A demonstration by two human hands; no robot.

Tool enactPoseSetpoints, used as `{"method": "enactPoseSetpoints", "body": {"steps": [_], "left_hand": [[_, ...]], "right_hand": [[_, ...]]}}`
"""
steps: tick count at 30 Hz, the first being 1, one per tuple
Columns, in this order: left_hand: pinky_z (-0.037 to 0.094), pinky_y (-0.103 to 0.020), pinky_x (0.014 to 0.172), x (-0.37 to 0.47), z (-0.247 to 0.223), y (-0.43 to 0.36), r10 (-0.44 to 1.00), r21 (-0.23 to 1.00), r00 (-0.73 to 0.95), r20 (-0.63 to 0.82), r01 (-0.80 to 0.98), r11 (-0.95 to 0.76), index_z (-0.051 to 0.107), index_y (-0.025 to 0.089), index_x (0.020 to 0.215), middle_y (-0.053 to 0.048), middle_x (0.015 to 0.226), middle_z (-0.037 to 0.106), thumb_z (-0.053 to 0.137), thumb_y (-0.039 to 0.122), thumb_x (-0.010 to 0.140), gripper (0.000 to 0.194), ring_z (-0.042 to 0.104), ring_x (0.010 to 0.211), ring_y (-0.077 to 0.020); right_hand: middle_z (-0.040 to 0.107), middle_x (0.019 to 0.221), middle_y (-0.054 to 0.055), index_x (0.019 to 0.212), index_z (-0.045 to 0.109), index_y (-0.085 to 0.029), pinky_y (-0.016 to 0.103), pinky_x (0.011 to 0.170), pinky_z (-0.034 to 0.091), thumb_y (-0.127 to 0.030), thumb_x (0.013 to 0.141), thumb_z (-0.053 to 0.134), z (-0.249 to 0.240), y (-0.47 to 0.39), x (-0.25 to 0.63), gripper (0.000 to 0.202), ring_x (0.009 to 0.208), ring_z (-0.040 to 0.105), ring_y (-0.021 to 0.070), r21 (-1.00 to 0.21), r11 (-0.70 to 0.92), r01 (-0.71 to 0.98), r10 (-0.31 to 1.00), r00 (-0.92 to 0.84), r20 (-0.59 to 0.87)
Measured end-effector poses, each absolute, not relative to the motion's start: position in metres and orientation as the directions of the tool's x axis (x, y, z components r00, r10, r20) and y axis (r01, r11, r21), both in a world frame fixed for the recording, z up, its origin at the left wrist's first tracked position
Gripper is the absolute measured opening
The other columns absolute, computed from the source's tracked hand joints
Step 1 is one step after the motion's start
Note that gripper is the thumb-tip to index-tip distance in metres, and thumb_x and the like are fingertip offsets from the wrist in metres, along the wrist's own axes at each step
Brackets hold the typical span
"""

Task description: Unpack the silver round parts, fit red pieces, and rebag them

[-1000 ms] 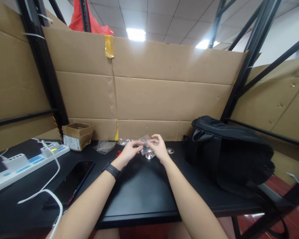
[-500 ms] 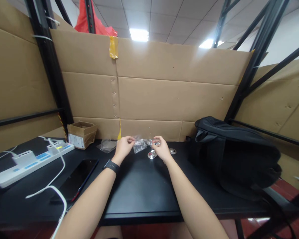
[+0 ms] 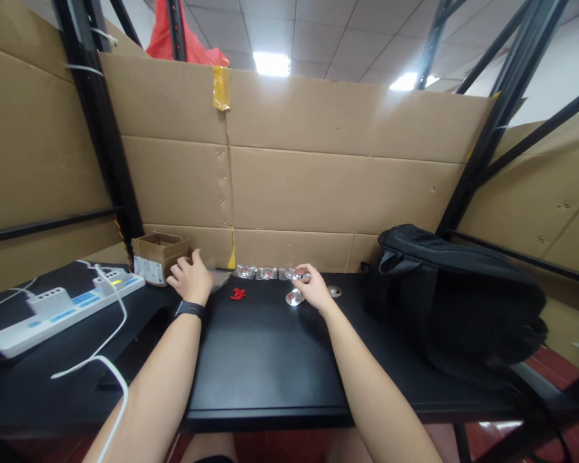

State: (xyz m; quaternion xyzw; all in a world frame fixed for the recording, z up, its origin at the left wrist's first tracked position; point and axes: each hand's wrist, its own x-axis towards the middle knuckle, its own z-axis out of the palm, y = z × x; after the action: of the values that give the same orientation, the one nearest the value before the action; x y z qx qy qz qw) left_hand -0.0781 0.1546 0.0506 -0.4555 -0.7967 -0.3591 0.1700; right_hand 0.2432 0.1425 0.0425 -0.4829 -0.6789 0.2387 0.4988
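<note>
My left hand is raised with its fingers spread, beside a small cardboard box, and nothing shows in its grasp. Just right of it lies a clear plastic bag, partly hidden. My right hand has its thumb and fingers curled together above a shiny metal disc; what they pinch, if anything, is too small to make out. A second round metal disc sits past the wrist. Small red pieces form a little pile between the hands. Behind them, clear packets stand in a row along the cardboard wall.
A black backpack occupies the right side of the black table. On the left are a white power strip, a loose white cable and a dark phone partly under my forearm. Cardboard panels enclose the back and sides.
My left hand has moved left from the table's middle and spread its fingers. The crumpled clear plastic there is gone, and the red pieces and packet row now show. My right hand stays nearly still.
</note>
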Motion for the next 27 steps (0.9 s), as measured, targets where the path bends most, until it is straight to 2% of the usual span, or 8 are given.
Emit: {"method": "enactPoseSetpoints", "body": {"steps": [3, 6, 9, 13, 17, 20, 24, 27], "left_hand": [[0.036, -0.051, 0.089, -0.069, 0.056, 0.149, 0.591, 0.410, -0.512, 0.623, 0.857, 0.311, 0.041, 0.027, 0.141, -0.018, 0.133, 0.047, 0.063, 0.023, 0.079, 0.066, 0.043, 0.115, -0.0366], [0.037, -0.050, 0.091, -0.057, 0.065, 0.141, 0.585, 0.369, -0.413, 0.698, 0.908, 0.200, 0.040, 0.025, 0.140, -0.018, 0.137, 0.044, 0.062, 0.023, 0.080, 0.064, 0.041, 0.119, -0.0371], [0.037, -0.049, 0.094, -0.039, 0.073, 0.135, 0.574, 0.320, -0.283, 0.768, 0.947, 0.038, 0.047, 0.023, 0.135, -0.016, 0.137, 0.045, 0.058, 0.024, 0.083, 0.053, 0.041, 0.123, -0.0358], [0.038, -0.045, 0.095, -0.010, 0.075, 0.129, 0.627, 0.247, -0.062, 0.777, 0.945, -0.213, 0.057, 0.024, 0.123, -0.014, 0.131, 0.052, 0.056, 0.022, 0.084, 0.038, 0.046, 0.120, -0.0324], [0.038, -0.043, 0.096, 0.012, 0.067, 0.127, 0.661, 0.175, 0.188, 0.726, 0.879, -0.443, 0.063, 0.027, 0.113, -0.009, 0.125, 0.058, 0.055, 0.021, 0.085, 0.030, 0.050, 0.117, -0.0288], [0.039, -0.041, 0.095, 0.019, 0.058, 0.128, 0.692, 0.177, 0.313, 0.651, 0.823, -0.539, 0.066, 0.028, 0.108, -0.007, 0.119, 0.063, 0.052, 0.021, 0.087, 0.026, 0.054, 0.114, -0.0267], [0.037, -0.042, 0.100, 0.020, 0.049, 0.134, 0.774, 0.250, 0.392, 0.497, 0.790, -0.560, 0.070, 0.026, 0.092, -0.005, 0.107, 0.072, 0.045, 0.016, 0.089, 0.028, 0.061, 0.109, -0.0249], [0.040, -0.041, 0.100, 0.026, 0.043, 0.135, 0.807, 0.360, 0.387, 0.446, 0.748, -0.557, 0.072, 0.026, 0.093, -0.003, 0.101, 0.075, 0.048, 0.020, 0.091, 0.025, 0.065, 0.105, -0.0241]], "right_hand": [[0.068, 0.106, 0.005, 0.104, 0.066, -0.021, 0.033, 0.084, 0.052, -0.019, 0.073, 0.066, 0.042, 0.141, 0.253, 0.032, 0.085, 0.065, 0.0181, -0.660, 0.446, 0.605, 0.879, -0.160, 0.448], [0.070, 0.116, 0.008, 0.109, 0.070, -0.021, 0.038, 0.097, 0.047, -0.025, 0.068, 0.077, 0.037, 0.141, 0.261, 0.041, 0.106, 0.064, 0.0250, -0.524, 0.472, 0.709, 0.875, -0.306, 0.374], [0.072, 0.116, 0.009, 0.113, 0.072, -0.022, 0.036, 0.097, 0.048, -0.033, 0.064, 0.083, 0.030, 0.142, 0.261, 0.051, 0.107, 0.066, 0.0272, -0.497, 0.424, 0.757, 0.904, -0.321, 0.282], [0.076, 0.105, 0.005, 0.109, 0.074, -0.025, 0.032, 0.091, 0.050, -0.029, 0.068, 0.080, 0.026, 0.144, 0.255, 0.042, 0.100, 0.070, 0.0243, -0.462, 0.400, 0.791, 0.914, -0.311, 0.259], [0.077, 0.103, 0.002, 0.110, 0.074, -0.029, 0.035, 0.097, 0.045, -0.032, 0.068, 0.079, 0.033, 0.142, 0.251, 0.043, 0.106, 0.069, 0.0249, -0.392, 0.388, 0.834, 0.916, -0.301, 0.266], [0.078, 0.091, 0.003, 0.098, 0.078, -0.027, 0.034, 0.091, 0.048, -0.037, 0.068, 0.078, 0.037, 0.140, 0.251, 0.031, 0.093, 0.071, 0.0241, -0.387, 0.412, 0.825, 0.907, -0.331, 0.259], [0.076, 0.076, 0.003, 0.081, 0.078, -0.025, 0.035, 0.090, 0.048, -0.032, 0.064, 0.079, 0.040, 0.140, 0.250, 0.019, 0.083, 0.071, 0.0246, -0.349, 0.445, 0.825, 0.871, -0.309, 0.381], [0.077, 0.082, 0.003, 0.088, 0.076, -0.026, 0.035, 0.093, 0.049, -0.025, 0.062, 0.078, 0.043, 0.139, 0.245, 0.026, 0.089, 0.071, 0.0249, -0.429, 0.468, 0.772, 0.835, -0.228, 0.501]]}}
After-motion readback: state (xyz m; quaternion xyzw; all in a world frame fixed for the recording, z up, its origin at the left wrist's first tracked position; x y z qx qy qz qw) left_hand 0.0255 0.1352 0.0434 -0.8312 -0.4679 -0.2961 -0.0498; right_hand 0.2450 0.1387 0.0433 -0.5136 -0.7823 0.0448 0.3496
